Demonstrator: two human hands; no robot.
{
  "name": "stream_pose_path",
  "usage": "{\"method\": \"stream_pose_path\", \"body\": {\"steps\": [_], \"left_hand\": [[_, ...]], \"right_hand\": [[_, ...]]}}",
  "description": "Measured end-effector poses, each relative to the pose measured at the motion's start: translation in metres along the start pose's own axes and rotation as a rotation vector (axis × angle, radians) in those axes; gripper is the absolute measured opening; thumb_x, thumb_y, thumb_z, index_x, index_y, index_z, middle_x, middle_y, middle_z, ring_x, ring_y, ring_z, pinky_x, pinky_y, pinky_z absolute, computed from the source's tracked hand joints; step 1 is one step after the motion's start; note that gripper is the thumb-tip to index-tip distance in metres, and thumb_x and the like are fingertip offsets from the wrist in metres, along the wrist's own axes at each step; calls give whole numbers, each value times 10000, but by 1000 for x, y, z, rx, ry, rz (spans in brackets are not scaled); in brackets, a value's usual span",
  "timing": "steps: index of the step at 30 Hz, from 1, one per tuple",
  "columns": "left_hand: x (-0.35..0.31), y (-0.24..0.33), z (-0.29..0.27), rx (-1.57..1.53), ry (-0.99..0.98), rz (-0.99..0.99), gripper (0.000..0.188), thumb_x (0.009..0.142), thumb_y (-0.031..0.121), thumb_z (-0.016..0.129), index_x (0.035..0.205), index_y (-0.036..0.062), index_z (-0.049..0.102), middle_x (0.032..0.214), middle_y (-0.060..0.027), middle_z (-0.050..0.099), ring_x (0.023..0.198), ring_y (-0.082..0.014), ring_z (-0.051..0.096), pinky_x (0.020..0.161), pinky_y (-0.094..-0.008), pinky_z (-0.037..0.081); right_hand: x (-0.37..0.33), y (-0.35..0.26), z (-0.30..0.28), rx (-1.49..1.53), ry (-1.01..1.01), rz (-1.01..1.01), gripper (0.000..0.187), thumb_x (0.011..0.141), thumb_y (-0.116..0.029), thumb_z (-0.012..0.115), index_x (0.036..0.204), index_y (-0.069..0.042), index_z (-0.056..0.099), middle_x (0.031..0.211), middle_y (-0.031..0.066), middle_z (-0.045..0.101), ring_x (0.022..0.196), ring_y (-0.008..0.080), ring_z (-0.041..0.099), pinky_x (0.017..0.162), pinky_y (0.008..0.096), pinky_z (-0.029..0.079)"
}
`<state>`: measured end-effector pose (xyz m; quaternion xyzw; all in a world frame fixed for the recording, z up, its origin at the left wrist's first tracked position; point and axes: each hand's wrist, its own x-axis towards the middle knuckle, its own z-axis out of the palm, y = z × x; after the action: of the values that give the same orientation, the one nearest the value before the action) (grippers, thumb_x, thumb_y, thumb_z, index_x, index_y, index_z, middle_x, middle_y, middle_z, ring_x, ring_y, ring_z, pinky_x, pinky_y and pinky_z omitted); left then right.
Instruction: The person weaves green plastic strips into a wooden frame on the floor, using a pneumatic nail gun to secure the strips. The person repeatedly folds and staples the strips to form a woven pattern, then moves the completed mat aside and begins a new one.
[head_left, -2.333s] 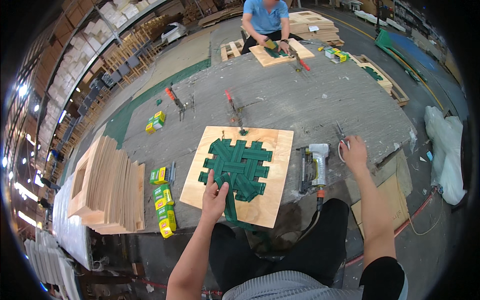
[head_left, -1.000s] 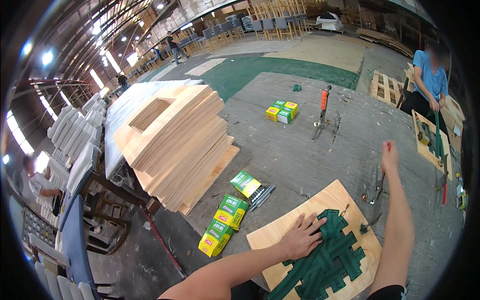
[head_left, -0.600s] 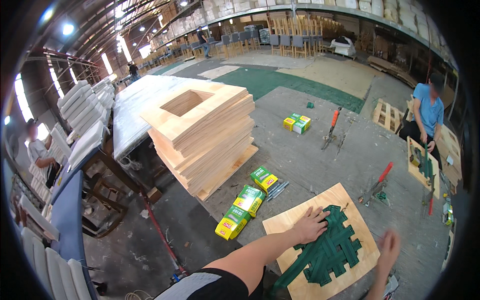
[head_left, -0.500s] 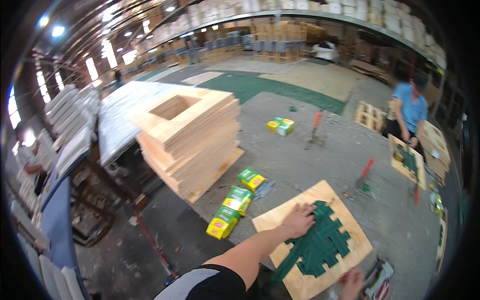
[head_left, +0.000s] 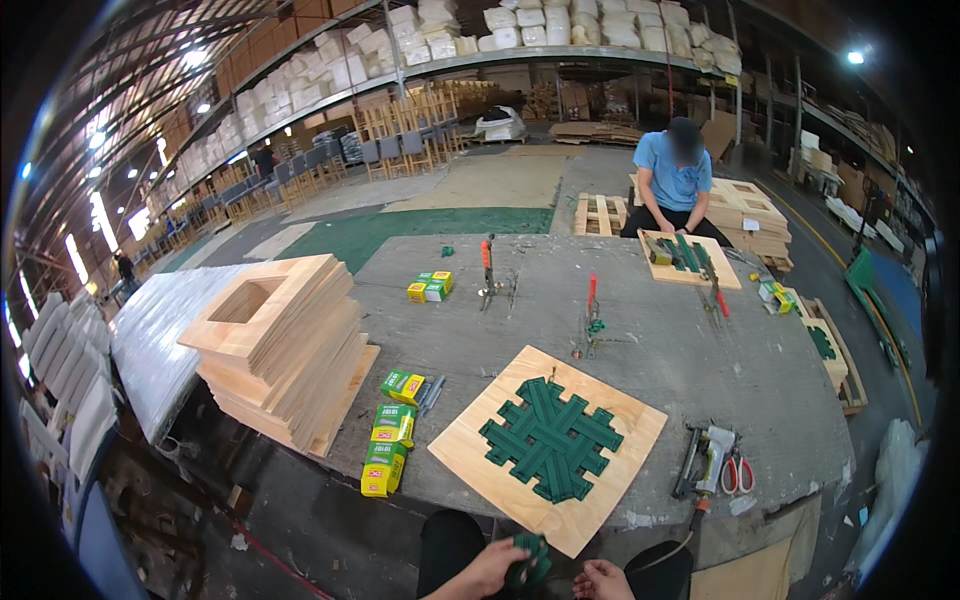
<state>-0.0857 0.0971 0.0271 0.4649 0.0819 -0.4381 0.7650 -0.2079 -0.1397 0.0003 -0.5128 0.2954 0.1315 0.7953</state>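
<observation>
A square plywood board point(head_left: 462, 432) lies turned cornerwise on the table in front of me. Woven green webbing straps point(head_left: 552, 440) cover its middle, their cut ends sticking out all around. Below the board's near corner, over my lap, my left hand point(head_left: 490, 568) is closed around a bundle of green webbing point(head_left: 530, 562). To its right, my right hand point(head_left: 602, 580) has its fingers curled together; whatever they pinch is too small to name. A pneumatic staple gun point(head_left: 716, 456) with a hose rests right of the board, beside red-handled scissors point(head_left: 738, 474).
Green and yellow boxes point(head_left: 390, 428) line the board's left, near a tall stack of plywood frames point(head_left: 290, 360). Red-handled clamps point(head_left: 591, 305) stand on the far tabletop point(head_left: 400, 330). Across it, a person in blue point(head_left: 675, 185) handles another board point(head_left: 715, 272) with green straps.
My left hand has left the straps on the board and now holds webbing below its near corner. My right hand has come beside it. The view has swung right.
</observation>
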Motion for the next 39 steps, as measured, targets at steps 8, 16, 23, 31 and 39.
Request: {"method": "stream_pose_path", "body": {"steps": [8,16,23,31,39], "left_hand": [[26,-35,8,23,-23,-232,454,1061,356,657,1443,132,558,1290,-74,721,1043,-122,668,830,-286,556],[62,-19,21,-114,-114,-147,471,1056,225,643,1461,13,532,1353,-153,693,1083,-204,706,926,-351,592],[-64,33,11,-76,-95,-185,517,1016,99,633,1470,-96,480,1344,-246,664,1199,-305,700,1085,-390,540],[-174,68,-19,288,85,-298,184,878,112,792,1026,40,711,824,-33,708,675,-121,632,588,-295,504],[-161,105,-72,124,81,-426,538,909,-52,717,1427,-49,572,1304,-197,705,1146,-297,723,1032,-399,574]], "right_hand": [[20,15,-17,52,-6,134,254,1093,-248,600,1225,-31,590,962,130,681,794,243,704,698,367,600],[15,4,-12,107,-32,78,380,1119,-367,512,1290,-31,557,980,147,675,791,264,695,716,393,597],[11,-11,-40,699,-227,-66,937,977,-836,294,1428,-41,499,1171,225,703,1016,410,708,865,559,571],[-3,-45,-83,601,-237,-90,997,1001,-798,333,1533,35,459,1495,226,584,1361,374,591,1135,517,473],[-17,-51,-59,297,-182,-223,549,921,-81,759,1403,82,555,1284,149,708,1100,257,731,974,398,589]]}}
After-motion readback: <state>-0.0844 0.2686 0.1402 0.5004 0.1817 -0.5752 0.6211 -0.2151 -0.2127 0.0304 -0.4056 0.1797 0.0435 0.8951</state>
